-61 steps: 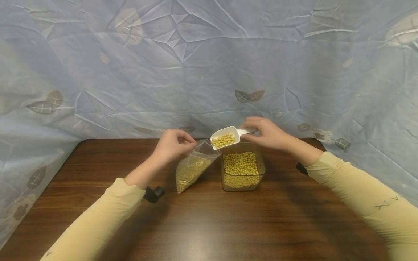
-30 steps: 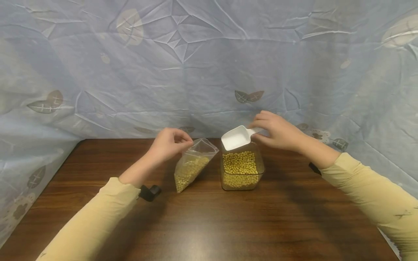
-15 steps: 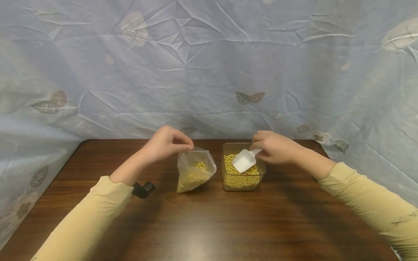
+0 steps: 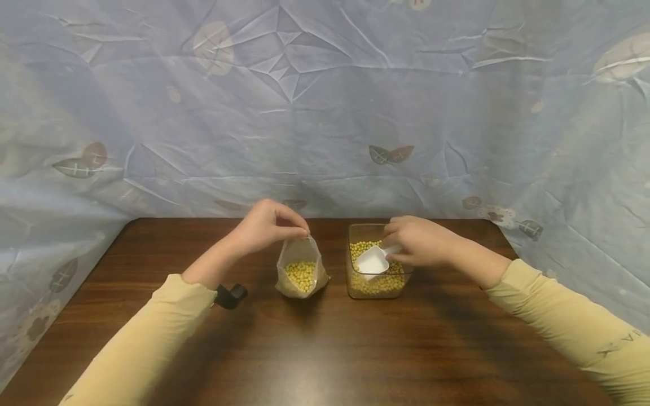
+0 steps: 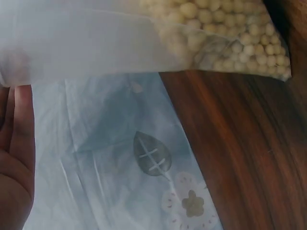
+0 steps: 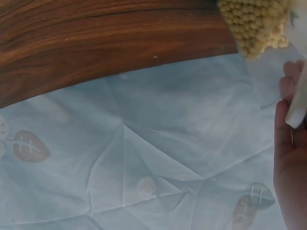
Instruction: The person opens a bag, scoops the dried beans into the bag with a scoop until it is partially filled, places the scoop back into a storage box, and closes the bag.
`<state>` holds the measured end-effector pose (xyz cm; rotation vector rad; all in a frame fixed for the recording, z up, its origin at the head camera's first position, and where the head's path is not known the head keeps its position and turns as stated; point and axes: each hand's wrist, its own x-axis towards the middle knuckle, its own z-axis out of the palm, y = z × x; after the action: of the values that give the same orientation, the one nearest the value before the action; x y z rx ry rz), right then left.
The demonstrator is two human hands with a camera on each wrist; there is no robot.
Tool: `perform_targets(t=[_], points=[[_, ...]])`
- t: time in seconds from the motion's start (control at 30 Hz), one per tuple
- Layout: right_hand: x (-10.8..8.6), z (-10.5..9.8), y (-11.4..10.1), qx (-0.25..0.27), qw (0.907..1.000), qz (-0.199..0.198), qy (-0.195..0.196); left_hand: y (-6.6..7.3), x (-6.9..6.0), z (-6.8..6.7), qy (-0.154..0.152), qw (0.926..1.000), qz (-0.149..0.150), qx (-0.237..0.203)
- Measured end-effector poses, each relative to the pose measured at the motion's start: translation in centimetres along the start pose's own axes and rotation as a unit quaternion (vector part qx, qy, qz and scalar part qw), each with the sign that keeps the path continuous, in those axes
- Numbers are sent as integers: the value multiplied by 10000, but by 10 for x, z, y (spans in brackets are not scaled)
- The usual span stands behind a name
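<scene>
My left hand (image 4: 269,227) pinches the top edge of a clear plastic bag (image 4: 300,248), whose mouth gapes toward me. Yellow soybeans (image 4: 301,275) fill its lower part, and the bag's base touches the table. In the left wrist view the bag (image 5: 96,43) hangs across the top with beans (image 5: 259,48) in its corner. My right hand (image 4: 424,241) grips the handle of a white scoop (image 4: 372,260), its bowl down among the beans inside a clear square container (image 4: 378,294). The right wrist view shows part of the scoop handle (image 6: 298,103) against my fingers.
A brown wooden table (image 4: 325,349) bears the bag and the container side by side, a small gap between them. Behind stands a pale blue leaf-patterned cloth (image 4: 325,124). A black strap piece (image 4: 231,296) sticks out at my left wrist.
The scoop, earlier holding beans near the bag, emptied, then moved right and down into the container. The bag went from leaning to more upright, its mouth turning toward me.
</scene>
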<state>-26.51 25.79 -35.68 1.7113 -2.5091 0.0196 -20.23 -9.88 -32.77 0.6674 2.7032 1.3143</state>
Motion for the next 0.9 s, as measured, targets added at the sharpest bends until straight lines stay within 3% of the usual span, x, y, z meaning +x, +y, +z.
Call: perform_targets(t=[0.13,0.37,0.53,0.63,0.77,0.9], points=[[7,-6,-4,119,9993,88,334,-4,2,3,214,9989,-351,-218],[27,-16,-22,657,9939,124,878,-8,7,3,478,9963,-674,-252],[46,-10,-41,1405,9813,385,1262,-15,13,3,633,9906,-979,-714],[58,-5,-52,2214,9602,760,1521,-22,17,3,711,9853,-1091,-1107],[76,3,-64,3156,9180,1541,1843,-31,20,3,838,9788,-1235,-1402],[93,10,-72,3767,8711,2371,2076,-40,24,3,1065,9706,-1465,-1583]])
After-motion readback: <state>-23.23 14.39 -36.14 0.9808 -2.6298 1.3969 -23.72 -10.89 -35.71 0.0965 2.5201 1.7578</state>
